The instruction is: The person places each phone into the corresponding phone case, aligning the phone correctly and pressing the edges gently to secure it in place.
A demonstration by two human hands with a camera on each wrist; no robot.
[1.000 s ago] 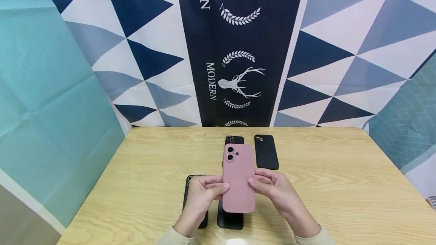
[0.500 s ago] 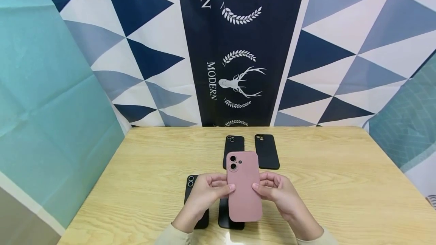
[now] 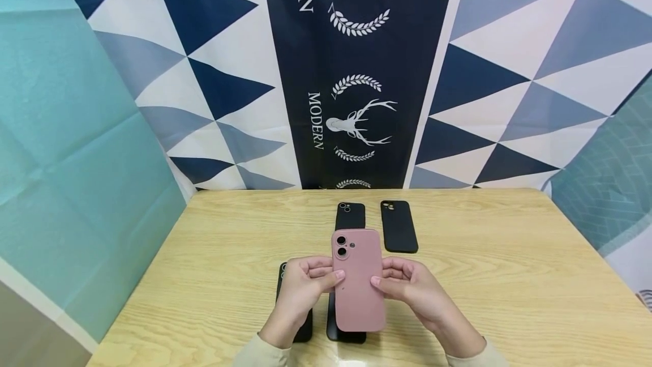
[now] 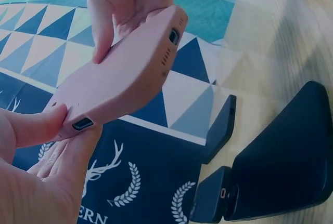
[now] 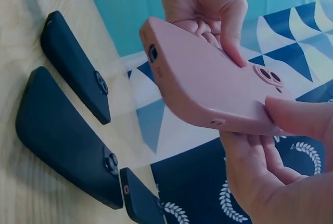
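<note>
A pink phone case [image 3: 359, 304] with dark camera openings is held up above the table, its back facing the head camera. My left hand [image 3: 305, 286] pinches its left edge, thumb on the back and fingers behind. On the opposite edge my right hand [image 3: 415, 286] grips it the same way. In the left wrist view the bottom edge of the pink case [image 4: 122, 73] shows a port opening and small holes. Behind it lies a black phone case [image 3: 345, 335], partly covered. Another black case [image 3: 304, 327] is half hidden by my left hand.
At the back of the wooden table [image 3: 219, 254] lie a black case [image 3: 350, 216], overlapped by the pink one, and another black case [image 3: 399, 226] to its right. A patterned cloth [image 3: 244, 72] hangs behind the table's far edge.
Both hands have kept their hold on the pink case. It moved slightly down and right, then back left, and its tilt changed a little. The black cases have stayed in place.
</note>
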